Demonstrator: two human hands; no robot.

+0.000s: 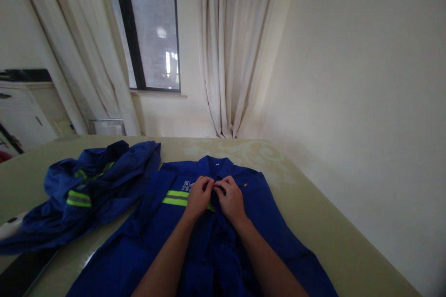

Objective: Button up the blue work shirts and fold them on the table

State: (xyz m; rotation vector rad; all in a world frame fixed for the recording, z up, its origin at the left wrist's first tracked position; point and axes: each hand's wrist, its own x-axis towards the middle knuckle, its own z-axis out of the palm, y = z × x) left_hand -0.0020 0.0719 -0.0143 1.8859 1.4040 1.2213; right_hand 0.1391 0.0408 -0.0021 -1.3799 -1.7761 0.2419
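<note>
A blue work jacket (278, 222) with a yellow-green reflective stripe lies spread out front side up, its collar pointing away from me. My left hand (200, 197) and my right hand (230, 198) meet at its front opening, just below the collar. The fingers of both are pinched together on the jacket's front edge. The fingertips nearly touch, and whatever small part they grip, such as a button, is hidden. White lettering shows on the chest beside my left hand, and a small coloured badge sits beside my right hand.
A second blue garment (104, 185) with reflective stripes lies crumpled at the left on the pale green covered surface (296, 181). A white object (13, 226) and a dark flat object (26, 269) are at the left edge. Curtains (228, 55), a window and a wall stand beyond.
</note>
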